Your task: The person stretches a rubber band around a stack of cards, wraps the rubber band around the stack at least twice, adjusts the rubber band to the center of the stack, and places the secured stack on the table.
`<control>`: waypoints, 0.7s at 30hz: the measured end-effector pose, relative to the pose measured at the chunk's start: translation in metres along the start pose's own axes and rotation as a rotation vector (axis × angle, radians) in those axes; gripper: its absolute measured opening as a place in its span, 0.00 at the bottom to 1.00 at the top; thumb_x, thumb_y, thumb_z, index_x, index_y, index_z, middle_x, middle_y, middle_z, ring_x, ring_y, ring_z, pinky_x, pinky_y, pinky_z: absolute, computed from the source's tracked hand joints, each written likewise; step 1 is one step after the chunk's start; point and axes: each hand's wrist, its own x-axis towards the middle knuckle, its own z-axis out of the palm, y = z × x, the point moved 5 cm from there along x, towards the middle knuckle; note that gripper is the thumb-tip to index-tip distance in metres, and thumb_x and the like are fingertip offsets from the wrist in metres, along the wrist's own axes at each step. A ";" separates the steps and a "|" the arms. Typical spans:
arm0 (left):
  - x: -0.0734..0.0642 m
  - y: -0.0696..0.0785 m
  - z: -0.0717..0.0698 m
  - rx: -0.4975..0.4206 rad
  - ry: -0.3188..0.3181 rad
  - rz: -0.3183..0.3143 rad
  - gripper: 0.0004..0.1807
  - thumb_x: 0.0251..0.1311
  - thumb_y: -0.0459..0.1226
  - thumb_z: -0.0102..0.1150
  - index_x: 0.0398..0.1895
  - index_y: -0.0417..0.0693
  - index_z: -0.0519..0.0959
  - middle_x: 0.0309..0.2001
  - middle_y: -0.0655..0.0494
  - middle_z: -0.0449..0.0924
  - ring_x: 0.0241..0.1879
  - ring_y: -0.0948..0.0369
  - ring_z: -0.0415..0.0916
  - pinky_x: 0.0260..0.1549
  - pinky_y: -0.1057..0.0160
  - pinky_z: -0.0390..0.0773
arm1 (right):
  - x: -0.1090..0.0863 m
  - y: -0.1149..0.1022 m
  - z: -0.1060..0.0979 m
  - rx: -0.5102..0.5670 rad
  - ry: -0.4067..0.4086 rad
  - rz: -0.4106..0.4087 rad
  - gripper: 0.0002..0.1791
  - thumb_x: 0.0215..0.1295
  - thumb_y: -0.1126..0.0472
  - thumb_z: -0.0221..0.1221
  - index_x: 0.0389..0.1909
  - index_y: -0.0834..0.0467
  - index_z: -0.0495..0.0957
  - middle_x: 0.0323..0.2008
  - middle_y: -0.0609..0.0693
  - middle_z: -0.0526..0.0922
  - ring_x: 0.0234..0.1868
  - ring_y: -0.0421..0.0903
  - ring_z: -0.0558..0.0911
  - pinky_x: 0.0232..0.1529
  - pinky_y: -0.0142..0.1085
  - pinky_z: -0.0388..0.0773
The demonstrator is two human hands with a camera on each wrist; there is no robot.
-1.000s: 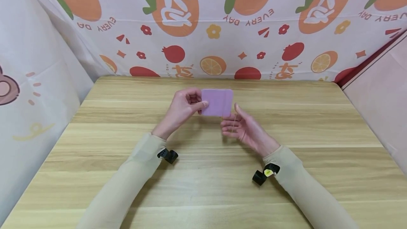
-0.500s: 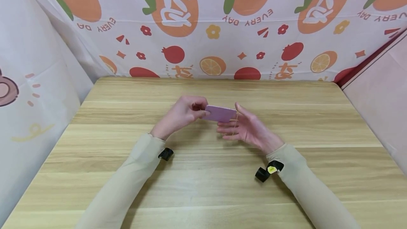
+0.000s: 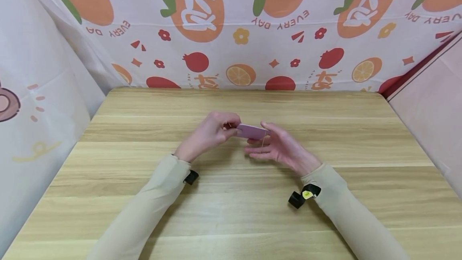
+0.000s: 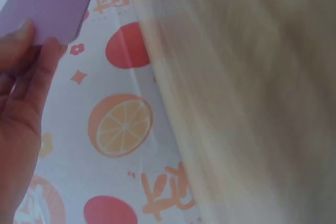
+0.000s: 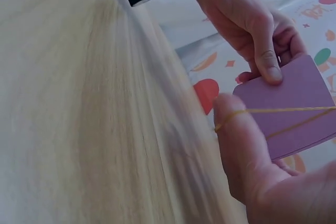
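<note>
My left hand (image 3: 211, 135) pinches one end of a thin purple card stack (image 3: 250, 131) with rounded corners, thumb on its face and fingers behind. The stack is held above the table, tilted so that it looks narrow in the head view. A yellow rubber band (image 5: 289, 110) loops round my right thumb and runs across the purple face in the right wrist view. My right hand (image 3: 286, 149) is at the other end of the stack, thumb up and fingers extended below. Part of the right fingers is hidden behind the stack.
A wood-grain table (image 3: 223, 204) lies under both arms. Behind it hangs a white cloth (image 3: 216, 57) printed with fruit, and more cloth covers the left side. A black wrist camera (image 3: 296, 200) sticks out from the right sleeve.
The purple stack has tipped from facing the head camera to nearly edge-on and moved slightly right and down with my left hand. My right thumb has come to its right end, the band with it.
</note>
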 end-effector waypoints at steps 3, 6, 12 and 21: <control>-0.001 0.000 0.000 -0.003 0.033 -0.056 0.09 0.57 0.25 0.65 0.28 0.47 0.78 0.28 0.59 0.79 0.28 0.62 0.73 0.25 0.64 0.75 | 0.001 0.000 0.001 -0.027 0.026 -0.002 0.29 0.74 0.49 0.47 0.69 0.58 0.55 0.56 0.72 0.66 0.55 0.71 0.76 0.57 0.53 0.74; -0.001 -0.002 -0.001 -0.011 0.072 -0.126 0.08 0.58 0.28 0.66 0.29 0.48 0.78 0.27 0.59 0.79 0.27 0.61 0.72 0.24 0.63 0.74 | 0.002 -0.001 0.001 -0.044 0.060 -0.013 0.28 0.73 0.49 0.45 0.68 0.58 0.57 0.52 0.71 0.70 0.51 0.66 0.80 0.57 0.52 0.74; -0.001 -0.005 -0.009 -0.029 0.145 -0.237 0.09 0.58 0.29 0.67 0.27 0.48 0.76 0.25 0.56 0.76 0.26 0.60 0.70 0.24 0.61 0.71 | 0.002 -0.003 0.002 -0.005 0.104 -0.037 0.32 0.74 0.45 0.43 0.71 0.61 0.56 0.49 0.68 0.77 0.52 0.63 0.81 0.59 0.51 0.73; 0.000 -0.024 -0.015 -0.192 0.283 -0.429 0.09 0.56 0.26 0.67 0.26 0.40 0.75 0.24 0.50 0.77 0.25 0.59 0.74 0.23 0.62 0.79 | 0.004 -0.010 0.006 0.005 0.138 -0.172 0.23 0.75 0.60 0.46 0.66 0.65 0.60 0.48 0.64 0.76 0.52 0.53 0.78 0.65 0.44 0.67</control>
